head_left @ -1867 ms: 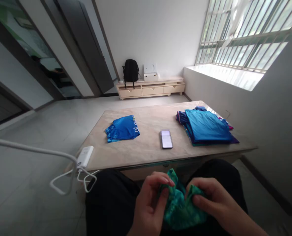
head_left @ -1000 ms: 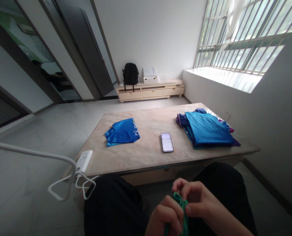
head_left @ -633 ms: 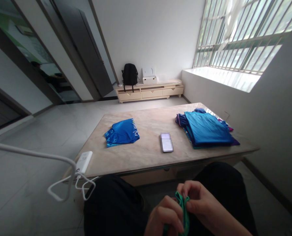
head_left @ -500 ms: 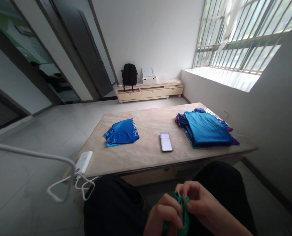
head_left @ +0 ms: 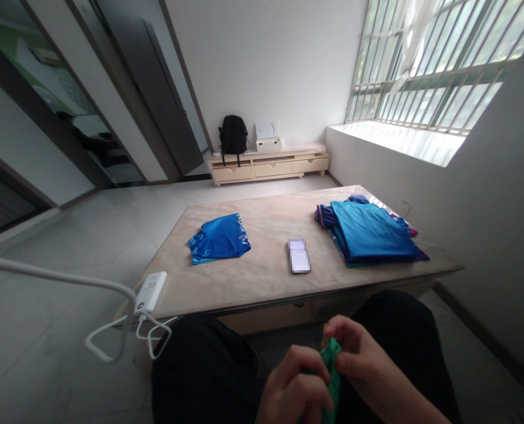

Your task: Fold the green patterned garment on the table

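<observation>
My left hand (head_left: 292,386) and my right hand (head_left: 354,353) are low in the view, above my black-trousered knees (head_left: 204,371). Both are closed on a narrow gathered strip of green cloth (head_left: 332,377), and most of the cloth hangs out of sight below the frame. On the beige stone-topped table (head_left: 262,282), beyond my hands, lie a folded blue garment (head_left: 219,238), a phone (head_left: 299,255) with its screen blurred, and a stack of folded blue and purple clothes (head_left: 370,232). My hands touch none of these.
A white power bank (head_left: 150,291) sits at the table's near left corner, with a white cable (head_left: 50,274) looping past it. A low cream cabinet (head_left: 268,166) stands by the far wall, holding a black backpack (head_left: 233,134) and a white box (head_left: 266,135).
The green cloth, spread wide in the oldest frame, is now gathered into a narrow strip. Both hands have drawn closer together, and my right hand has shifted slightly lower on the cloth.
</observation>
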Tool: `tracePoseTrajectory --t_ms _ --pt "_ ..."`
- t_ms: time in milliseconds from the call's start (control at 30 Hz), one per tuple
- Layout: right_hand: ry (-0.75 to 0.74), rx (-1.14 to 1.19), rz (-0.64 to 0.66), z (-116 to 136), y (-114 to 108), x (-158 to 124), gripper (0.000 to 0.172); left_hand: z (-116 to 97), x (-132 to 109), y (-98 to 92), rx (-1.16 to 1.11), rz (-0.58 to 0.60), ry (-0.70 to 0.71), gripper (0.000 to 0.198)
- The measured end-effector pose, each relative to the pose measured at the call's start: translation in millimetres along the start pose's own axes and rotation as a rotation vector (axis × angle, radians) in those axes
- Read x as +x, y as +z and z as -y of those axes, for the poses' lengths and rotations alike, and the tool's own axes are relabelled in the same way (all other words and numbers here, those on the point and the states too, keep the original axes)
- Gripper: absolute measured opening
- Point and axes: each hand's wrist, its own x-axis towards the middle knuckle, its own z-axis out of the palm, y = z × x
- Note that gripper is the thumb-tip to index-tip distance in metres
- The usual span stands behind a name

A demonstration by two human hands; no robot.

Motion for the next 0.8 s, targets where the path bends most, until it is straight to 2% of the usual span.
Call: tracePoseTrajectory --t_ms 67,133,267,367,433,567,700,800 --pt "0.000 0.001 -0.035 0 0 0 0.047 5 -1 0.3 0.056 -0.047 -0.004 0.013" --pt "0.003 0.007 -0.036 0 0 1 0.043 9 -2 0.2 0.085 -0.062 -0.018 0.013" --pt "-0.053 0.010 -0.044 1 0 2 0.033 11 -5 1.1 0.124 -0.062 -0.031 0.035" --pt "-0.106 -0.032 -0.031 5 1 2 0.026 12 -9 2.4 0.155 -0.067 -0.129 0.048" --pt "-0.163 -0.106 -0.032 7 2 2 0.021 15 -11 2.7 0.158 -0.058 -0.235 0.043" --pt "-0.301 -0.319 -0.064 10 2 0 0.016 28 -17 2.6 0.092 0.025 -0.428 0.017" --pt "-0.359 -0.425 -0.080 16 2 -4 0.014 46 -25 -1.2 0.089 0.057 -0.604 0.018" --pt "-0.376 -0.426 -0.104 25 3 -7 0.014 59 -33 -11.7 0.113 0.052 -0.686 0.018"
